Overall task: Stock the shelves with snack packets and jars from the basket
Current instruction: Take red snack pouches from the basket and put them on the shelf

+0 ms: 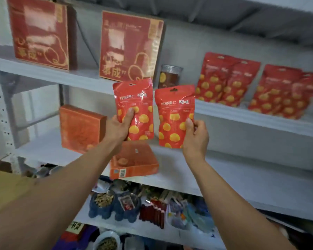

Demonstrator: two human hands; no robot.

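Observation:
My left hand (118, 128) grips a red snack packet (135, 101) with yellow spots, thumb across its front, held upright in front of the upper shelf (260, 116). My right hand (196, 134) pinches a second matching red packet (173, 112) by its lower right edge, just right of the first. Behind them on the upper shelf stands a clear jar (170, 76) with dark contents. Right of the jar, two groups of the same red packets (226, 82) (282, 92) lean against the back wall. The basket is out of sight.
Two tall red gift boxes (40, 33) (128, 47) stand on the upper shelf at left. Orange flat boxes (81, 129) (134, 163) sit on the middle shelf. Below are blue bowls of snacks (103, 204) and mixed small packets (170, 208). A brown carton (5, 188) is at lower left.

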